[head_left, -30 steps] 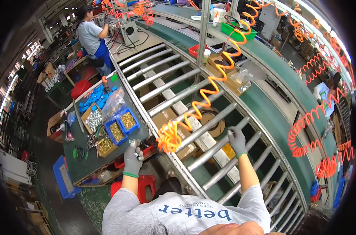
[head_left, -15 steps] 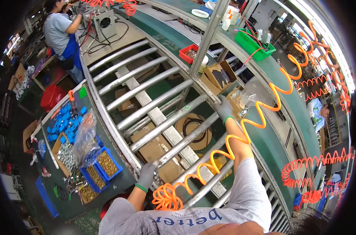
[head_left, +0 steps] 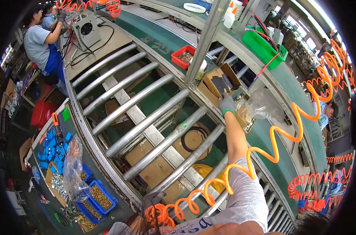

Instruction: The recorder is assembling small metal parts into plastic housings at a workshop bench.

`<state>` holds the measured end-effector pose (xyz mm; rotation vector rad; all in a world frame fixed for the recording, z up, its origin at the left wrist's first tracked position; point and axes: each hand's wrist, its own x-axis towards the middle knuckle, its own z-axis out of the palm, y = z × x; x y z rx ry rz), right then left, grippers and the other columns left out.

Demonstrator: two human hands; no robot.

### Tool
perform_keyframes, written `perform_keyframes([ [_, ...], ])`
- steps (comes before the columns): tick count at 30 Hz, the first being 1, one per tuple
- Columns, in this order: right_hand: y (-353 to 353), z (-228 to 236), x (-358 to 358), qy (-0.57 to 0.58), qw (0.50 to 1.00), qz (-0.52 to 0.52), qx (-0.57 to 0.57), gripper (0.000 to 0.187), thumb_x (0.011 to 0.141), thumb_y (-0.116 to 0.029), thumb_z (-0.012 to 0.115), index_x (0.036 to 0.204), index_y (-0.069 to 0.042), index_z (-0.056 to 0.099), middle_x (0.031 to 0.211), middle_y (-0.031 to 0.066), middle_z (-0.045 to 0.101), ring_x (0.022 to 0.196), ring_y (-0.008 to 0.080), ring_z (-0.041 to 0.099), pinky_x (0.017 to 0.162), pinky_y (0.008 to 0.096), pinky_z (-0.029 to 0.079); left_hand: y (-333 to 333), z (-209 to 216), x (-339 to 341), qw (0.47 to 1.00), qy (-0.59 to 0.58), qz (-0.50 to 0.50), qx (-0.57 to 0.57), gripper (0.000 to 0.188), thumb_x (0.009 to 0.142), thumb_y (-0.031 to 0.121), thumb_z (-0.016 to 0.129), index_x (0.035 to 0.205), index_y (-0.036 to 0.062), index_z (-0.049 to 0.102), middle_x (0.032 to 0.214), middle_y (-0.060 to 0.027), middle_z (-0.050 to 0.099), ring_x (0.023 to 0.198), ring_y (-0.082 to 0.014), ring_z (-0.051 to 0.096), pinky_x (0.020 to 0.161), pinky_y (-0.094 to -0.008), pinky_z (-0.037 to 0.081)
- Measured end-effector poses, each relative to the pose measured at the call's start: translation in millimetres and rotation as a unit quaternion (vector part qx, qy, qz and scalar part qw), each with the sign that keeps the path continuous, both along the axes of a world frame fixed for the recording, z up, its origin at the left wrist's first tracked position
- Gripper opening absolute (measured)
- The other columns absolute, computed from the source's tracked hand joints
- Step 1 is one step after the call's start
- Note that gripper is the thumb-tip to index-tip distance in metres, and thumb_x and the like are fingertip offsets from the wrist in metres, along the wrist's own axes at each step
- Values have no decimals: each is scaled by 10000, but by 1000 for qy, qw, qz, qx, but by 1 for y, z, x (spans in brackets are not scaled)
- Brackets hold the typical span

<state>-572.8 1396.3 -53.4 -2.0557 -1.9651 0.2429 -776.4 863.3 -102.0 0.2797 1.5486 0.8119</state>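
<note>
My right hand (head_left: 226, 104), in a grey glove with a green cuff, reaches to the front of an open cardboard box (head_left: 233, 72). Its fingertips meet the dark flat pieces (head_left: 221, 83) in that box, and whether they grip one does not show. Below the hand, a small carton of metal parts (head_left: 246, 122) stands partly under clear plastic. My left hand (head_left: 151, 200), also gloved, is low in the picture near the roller frame's left rail. Hair and an orange coiled hose (head_left: 159, 214) partly cover it, and its fingers cannot be made out.
Metal rollers (head_left: 146, 124) curve across the middle, with cardboard beneath. To the left, a bench holds blue bins of brass parts (head_left: 101, 197) and a pile of blue pieces (head_left: 52, 147). A red tray (head_left: 183, 56) and green bin (head_left: 264, 49) sit farther back. A co-worker (head_left: 40, 43) stands far left.
My right hand has moved from the rail up to the cardboard box. My left hand has drawn back and lower, off the roller's end. The whole view has shifted a little.
</note>
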Motion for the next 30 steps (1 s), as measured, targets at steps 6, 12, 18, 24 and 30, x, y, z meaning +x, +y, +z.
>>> perform_keyframes([
  [6, -2, 1, -15, -30, 991, 101, 80, 275, 913, -253, 566, 1153, -132, 621, 1133, 181, 627, 1003, 389, 637, 875, 473, 507, 27, 12, -3, 999, 30, -31, 0, 335, 924, 295, 630, 1036, -7, 721, 685, -49, 614, 605, -117, 561, 570, -281, 436],
  [12, -29, 50, 25, -94, 976, 111, 162, 206, 915, -235, 568, 1092, -144, 621, 1031, 175, 629, 903, 386, 650, 776, 482, 520, 53, 44, 9, 997, -39, -58, -13, 336, 926, 297, 622, 1072, 7, 710, 650, -22, 577, 572, -105, 532, 547, -279, 422],
  [18, -86, 114, 106, -123, 971, 101, 179, 248, 901, -202, 579, 1135, -126, 610, 990, 175, 632, 898, 380, 635, 770, 493, 508, 62, 43, 18, 995, -17, -90, -29, 333, 903, 314, 640, 1037, 24, 732, 687, -15, 577, 592, -102, 511, 531, -279, 411],
  [24, -107, 105, 176, -101, 952, 117, 263, 246, 863, -130, 575, 1102, -105, 629, 935, 190, 641, 884, 388, 620, 736, 473, 505, 40, -16, 19, 994, 0, -86, 63, 344, 902, 325, 660, 1056, 27, 735, 662, -18, 593, 592, -100, 539, 550, -280, 439],
  [30, -100, 29, 220, -163, 976, 106, 100, 263, 875, -180, 571, 1121, -129, 650, 901, 173, 657, 880, 342, 634, 789, 459, 472, 45, 4, 18, 997, -15, -72, 35, 340, 917, 328, 635, 1055, 32, 732, 643, -14, 583, 580, -94, 527, 532, -271, 416],
])
